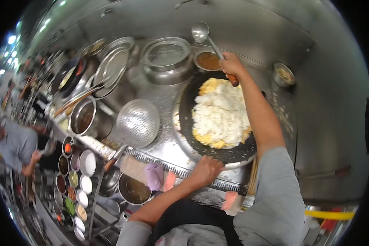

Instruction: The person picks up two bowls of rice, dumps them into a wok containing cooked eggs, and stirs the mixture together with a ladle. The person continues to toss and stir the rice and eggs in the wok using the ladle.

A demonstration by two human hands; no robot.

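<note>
Rice (221,115) lies heaped over egg (209,85) in the wok (187,100), spread out, likely so heat reaches it evenly. The rice sits on the near side of the right hand (231,64), apart from its grip, which is wrapped around the handle of a ladle (214,45); held this way, the cup points well forward. A bowl (197,67) of brown liquid stands behind the wok, presumably for easy reach. The left hand (207,170) is at the near rim, perhaps for steadying; whether that grip is closed, I cannot tell.
</note>
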